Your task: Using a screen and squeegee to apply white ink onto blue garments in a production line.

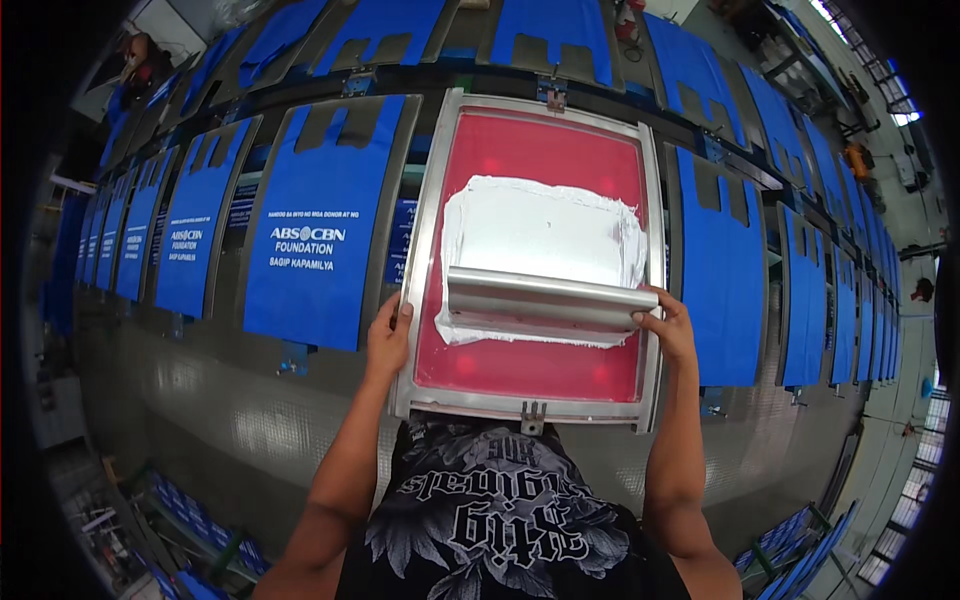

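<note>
An aluminium screen-printing frame (424,240) with red mesh (540,140) lies in front of me, a broad patch of white ink (540,225) spread over its middle. My left hand (390,335) is closed on the frame's left side. A long metal squeegee (548,295) lies crosswise over the lower part of the ink, and my right hand (668,325) grips its right end by the frame's right rail. A small metal bracket (532,420) sits on the frame's near edge.
Rows of blue fabric pieces on boards flank the frame, left (305,190) and right (715,270), with another row (370,30) beyond. Left pieces carry white print. Racks with blue pieces (200,520) stand low behind me on both sides. A grey floor (240,400) shows below the boards.
</note>
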{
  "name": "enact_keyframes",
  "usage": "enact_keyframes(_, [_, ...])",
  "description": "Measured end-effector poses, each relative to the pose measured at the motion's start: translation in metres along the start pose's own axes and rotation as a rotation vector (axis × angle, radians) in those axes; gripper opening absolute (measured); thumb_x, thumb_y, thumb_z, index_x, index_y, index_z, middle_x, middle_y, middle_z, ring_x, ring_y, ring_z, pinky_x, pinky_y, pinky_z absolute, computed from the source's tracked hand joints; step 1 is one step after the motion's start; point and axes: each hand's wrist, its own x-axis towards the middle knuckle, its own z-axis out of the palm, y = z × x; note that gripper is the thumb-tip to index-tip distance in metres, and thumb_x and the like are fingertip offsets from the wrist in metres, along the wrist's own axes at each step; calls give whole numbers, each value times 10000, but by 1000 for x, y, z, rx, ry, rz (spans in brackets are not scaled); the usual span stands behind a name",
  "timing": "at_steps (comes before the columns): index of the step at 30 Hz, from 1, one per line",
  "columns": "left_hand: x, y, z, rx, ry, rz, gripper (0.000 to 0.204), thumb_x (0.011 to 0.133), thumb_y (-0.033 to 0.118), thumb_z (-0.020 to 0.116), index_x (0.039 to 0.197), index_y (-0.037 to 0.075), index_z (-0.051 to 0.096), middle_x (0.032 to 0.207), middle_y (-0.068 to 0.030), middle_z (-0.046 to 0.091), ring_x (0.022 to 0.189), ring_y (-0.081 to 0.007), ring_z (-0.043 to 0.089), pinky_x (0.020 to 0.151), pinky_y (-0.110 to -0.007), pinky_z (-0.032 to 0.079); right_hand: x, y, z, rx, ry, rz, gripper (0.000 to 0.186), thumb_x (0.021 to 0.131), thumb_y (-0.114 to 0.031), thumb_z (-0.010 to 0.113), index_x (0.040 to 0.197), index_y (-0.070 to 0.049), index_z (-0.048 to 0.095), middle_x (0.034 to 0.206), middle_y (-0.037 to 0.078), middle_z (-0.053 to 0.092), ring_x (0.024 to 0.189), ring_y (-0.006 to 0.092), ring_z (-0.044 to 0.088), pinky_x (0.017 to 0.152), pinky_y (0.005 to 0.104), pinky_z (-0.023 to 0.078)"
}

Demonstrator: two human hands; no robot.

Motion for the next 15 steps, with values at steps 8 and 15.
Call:
enact_keyframes(8, [5, 10, 22, 80, 51, -37, 476, 951, 349, 528, 1237, -31, 536, 1138, -167, 618, 1032, -209, 580, 898, -304, 438, 25, 7, -12, -2, -36, -44, 457, 664, -97, 763, 1096, 2, 650, 944, 52, 625, 931, 157, 572, 850, 298, 445])
enact_keyframes(15, [14, -13, 19, 23, 44, -76, 494, 952, 377, 521, 1252, -15, 533, 1121, -145, 623, 1016, -183, 568, 880, -283, 435, 17, 17, 6, 27, -25, -35, 425, 666, -89, 767, 1074, -19, 670, 940, 38, 616, 926, 149, 554, 905, 303, 407])
